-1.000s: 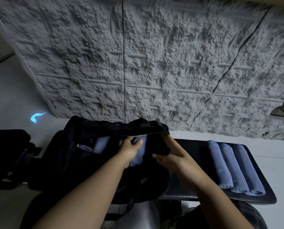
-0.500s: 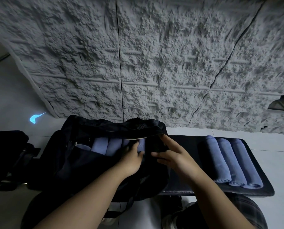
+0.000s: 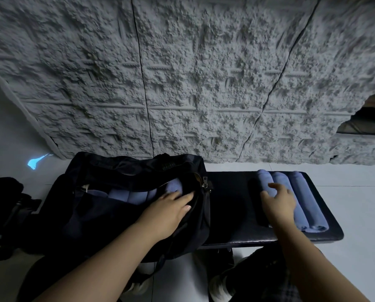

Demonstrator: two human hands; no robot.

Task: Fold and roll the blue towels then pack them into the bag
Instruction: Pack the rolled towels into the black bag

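three rolled blue towels [image 3: 300, 199] are laid side by side on the dark bench [image 3: 230, 205], and more rolls [image 3: 136, 196] are seen inside the open black bag [image 3: 108, 214] to the left. the right hand [image 3: 279, 200], fingers spread and holding nothing, is rested on the nearest-left roll, having been moved there from the bag's edge since half a second earlier. the left hand [image 3: 168, 208] is kept flat and open on the bag's rim.

We look down and forward from head height, close over our bench [image 3: 236, 214], facing the rough wall [image 3: 193, 83]
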